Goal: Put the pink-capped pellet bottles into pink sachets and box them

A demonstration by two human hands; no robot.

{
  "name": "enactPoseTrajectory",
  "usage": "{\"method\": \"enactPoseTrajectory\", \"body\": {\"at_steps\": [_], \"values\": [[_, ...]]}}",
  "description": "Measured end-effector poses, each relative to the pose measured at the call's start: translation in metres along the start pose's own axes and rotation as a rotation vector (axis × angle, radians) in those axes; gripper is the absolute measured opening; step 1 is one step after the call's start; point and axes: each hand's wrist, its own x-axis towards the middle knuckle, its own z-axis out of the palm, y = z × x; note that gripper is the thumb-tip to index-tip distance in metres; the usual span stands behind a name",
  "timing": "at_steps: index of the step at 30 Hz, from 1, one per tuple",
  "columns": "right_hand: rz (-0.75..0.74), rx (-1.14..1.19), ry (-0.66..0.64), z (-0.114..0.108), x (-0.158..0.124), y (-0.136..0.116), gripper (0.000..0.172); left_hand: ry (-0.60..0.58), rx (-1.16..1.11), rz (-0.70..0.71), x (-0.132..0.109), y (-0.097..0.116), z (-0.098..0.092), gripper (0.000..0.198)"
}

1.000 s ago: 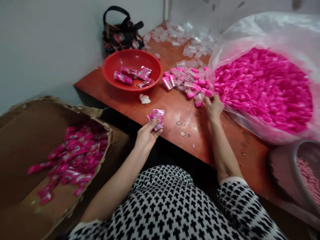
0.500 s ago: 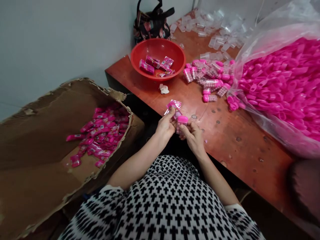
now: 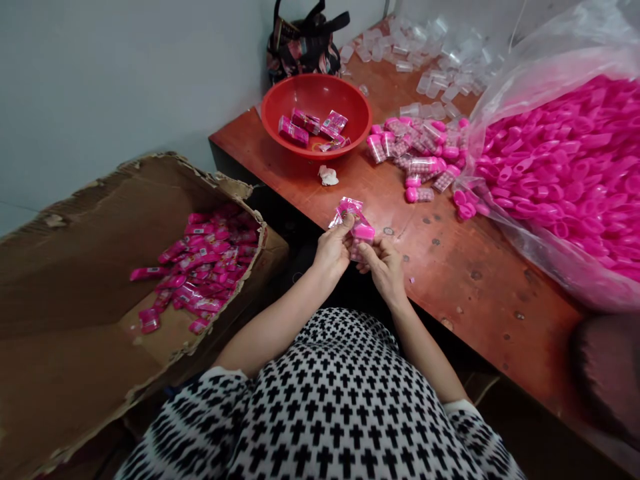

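My left hand [image 3: 334, 251] is closed, pinching a shiny pink printed plastic wrapper [image 3: 348, 208] between thumb and fingers. In my right hand [image 3: 385, 267] is a small clear candy bottle [image 3: 363, 232] with a pink cap and pink beads inside. The bottle stands roughly upright, cap towards the table. Wrapper and cap meet between my hands; whether the cap is inside the wrapper I cannot tell. Both hands are over the table's near edge. Fingers hide the bottle's lower part.
A red bowl [image 3: 364, 137] with several pink wrappers stands behind. Several filled bottles [image 3: 423, 166] lie beside a bag of pink caps [image 3: 565, 167]. Clear empty bottles [image 3: 435, 83] are scattered at the back. On the left, a cardboard box [image 3: 75, 267] holds wrapped pink packs [image 3: 210, 267].
The bottle has come up against the wrapper and lies closer to my left fingers. My right hand has shifted slightly left with it.
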Motion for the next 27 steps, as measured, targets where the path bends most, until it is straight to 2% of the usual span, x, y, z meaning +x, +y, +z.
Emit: {"method": "enactPoseTrajectory", "body": {"at_steps": [5,9,15,17,21,24,27], "values": [[0.031,0.048,-0.044,-0.0009,0.0022,0.0044,0.03,-0.151,0.118,0.057,-0.003,0.0049,-0.0026,0.039],[-0.04,0.008,-0.025,-0.003,0.0022,0.0073,0.027,-0.241,0.196,0.109,-0.0032,0.0083,-0.0046,0.038],[-0.147,-0.168,0.016,-0.0069,0.0012,0.0104,0.025,-0.22,0.317,0.085,-0.0015,0.0058,-0.0083,0.036],[-0.122,-0.12,-0.001,-0.0075,0.0025,0.0088,0.026,-0.234,0.348,0.104,-0.0011,0.0061,-0.0088,0.035],[0.012,0.114,-0.077,-0.0065,0.0075,0.0028,0.027,-0.263,0.418,0.137,-0.0023,0.0064,-0.0086,0.03],[0.037,0.157,-0.003,-0.0043,0.0097,0.0024,0.029,-0.223,0.438,0.167,-0.0041,0.0036,-0.0089,0.029],[-0.033,0.084,0.093,-0.0024,0.0082,0.0079,0.033,-0.162,0.397,0.145,-0.0051,0.0009,-0.0093,0.029]]}}
